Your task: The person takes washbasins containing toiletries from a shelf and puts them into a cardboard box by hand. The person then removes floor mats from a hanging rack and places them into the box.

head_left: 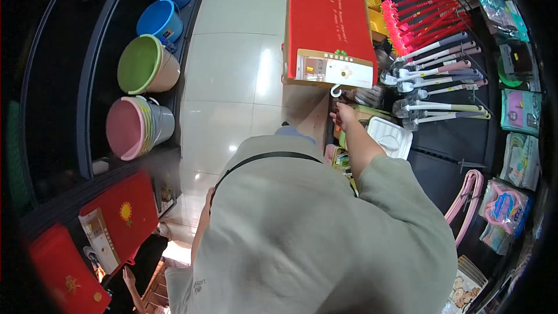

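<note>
My right hand reaches out at the right-hand shelf, just below a white plastic hook. Its fingers are partly spread and nothing shows between them. The hook is on the card header of a red mat with white lettering. Beside my forearm lies a white plastic tray or lid. My left hand hangs low at my side, mostly hidden by my body, so its fingers do not show.
Buckets in pink, green and blue stand on the left shelf. Long-handled brushes hang at right. More red mats are at lower left, near another person's hand. A tiled floor runs between.
</note>
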Demonstrator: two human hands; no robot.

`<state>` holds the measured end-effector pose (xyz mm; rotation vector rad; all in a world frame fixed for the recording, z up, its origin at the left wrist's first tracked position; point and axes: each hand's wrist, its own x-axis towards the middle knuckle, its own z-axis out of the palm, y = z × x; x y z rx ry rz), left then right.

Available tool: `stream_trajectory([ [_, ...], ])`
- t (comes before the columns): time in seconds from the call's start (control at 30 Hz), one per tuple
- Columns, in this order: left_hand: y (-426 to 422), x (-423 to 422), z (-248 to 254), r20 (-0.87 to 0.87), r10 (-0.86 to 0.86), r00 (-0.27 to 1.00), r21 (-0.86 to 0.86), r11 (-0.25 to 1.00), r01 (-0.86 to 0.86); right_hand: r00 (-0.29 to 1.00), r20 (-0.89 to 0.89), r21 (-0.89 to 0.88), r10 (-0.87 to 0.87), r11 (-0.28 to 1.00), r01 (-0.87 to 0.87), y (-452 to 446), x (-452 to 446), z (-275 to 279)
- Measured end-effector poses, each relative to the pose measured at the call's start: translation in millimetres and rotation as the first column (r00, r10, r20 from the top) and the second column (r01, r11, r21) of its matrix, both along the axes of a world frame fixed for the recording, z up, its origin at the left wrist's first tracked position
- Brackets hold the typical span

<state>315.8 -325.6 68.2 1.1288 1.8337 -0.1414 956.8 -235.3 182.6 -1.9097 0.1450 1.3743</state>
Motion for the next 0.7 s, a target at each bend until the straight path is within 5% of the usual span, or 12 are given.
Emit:
stream_trajectory([
  [0.23, 19.1, 28.9, 4.6, 0.035, -0.13, 0.991, -0.029, 0.991, 0.131, 0.971, -0.151, 0.176, -0.184, 0.962, 0.21, 29.6, -0.4, 2.0],
  [0.53, 88.2, 104.1, 51.1, 0.157, -0.11, 0.981, 0.046, 0.994, 0.104, 0.956, -0.063, 0.192, -0.288, 0.936, 0.295, 32.2, 6.7, 29.3],
  [0.6, 115.4, 147.4, 120.1, 0.197, -0.229, 0.953, 0.102, 0.972, 0.212, 0.948, -0.085, 0.216, -0.306, 0.923, 0.318, 31.7, 12.1, 35.5],
  [0.7, 125.5, 151.0, 110.2, 0.234, -0.351, 0.907, 0.145, 0.935, 0.324, 0.876, -0.28, 0.277, -0.392, 0.841, 0.465, 38.7, 19.3, 58.6],
])
